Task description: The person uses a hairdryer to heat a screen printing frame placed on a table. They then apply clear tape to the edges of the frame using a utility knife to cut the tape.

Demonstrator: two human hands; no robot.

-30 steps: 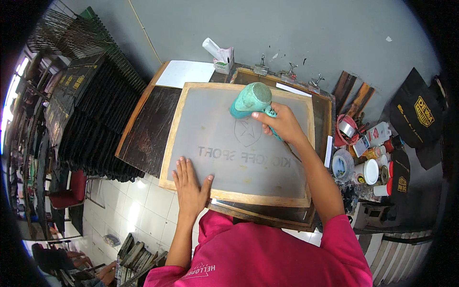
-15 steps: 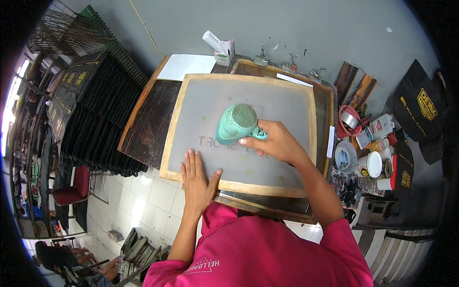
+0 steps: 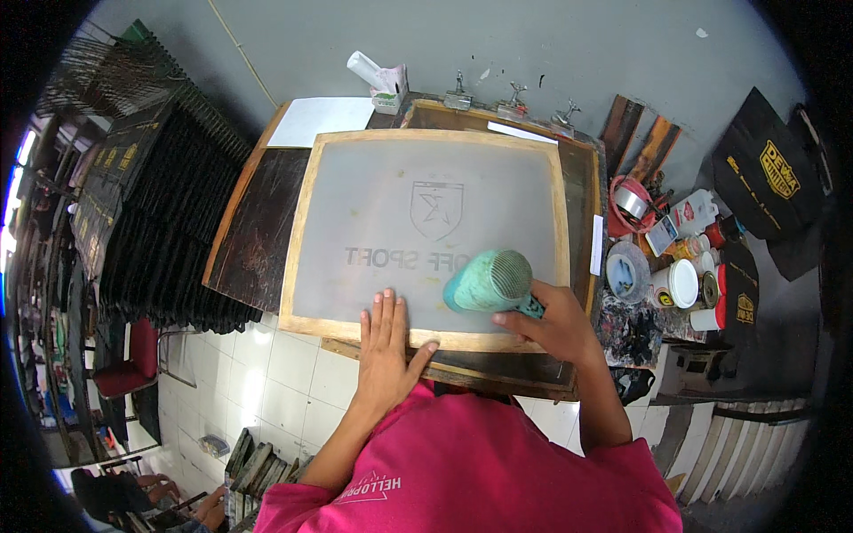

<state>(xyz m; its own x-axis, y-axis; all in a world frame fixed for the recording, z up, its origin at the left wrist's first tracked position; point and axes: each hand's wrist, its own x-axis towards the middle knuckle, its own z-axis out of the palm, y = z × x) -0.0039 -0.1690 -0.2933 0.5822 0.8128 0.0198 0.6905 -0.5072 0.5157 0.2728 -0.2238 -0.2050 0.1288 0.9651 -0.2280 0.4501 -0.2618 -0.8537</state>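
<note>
A wooden-framed printing screen (image 3: 355, 186) lies flat on the worktable, its grey mesh bearing a shield with a star and mirrored lettering. My right hand (image 3: 562, 327) grips a worn turquoise hair dryer (image 3: 490, 281) by its handle, over the lower right part of the mesh. The dryer's round grille faces up, and its nozzle points down and to the left. My left hand (image 3: 387, 352) lies flat across the near edge of the frame, fingers stretched out on the mesh and thumb to the side.
A second wooden frame (image 3: 582, 222) with metal hinge clamps (image 3: 513, 103) lies beneath. White paper (image 3: 320, 122) and a tissue box (image 3: 388, 98) sit behind. Tubs and bottles, including a white tub (image 3: 682, 282), crowd the right side. Stacked black bags (image 3: 169, 213) stand left; someone sits lower left.
My right hand has brought the hair dryer nearer to me and rightward over the mesh, uncovering the shield design. My left hand stays on the near frame edge. The whole view has shifted slightly.
</note>
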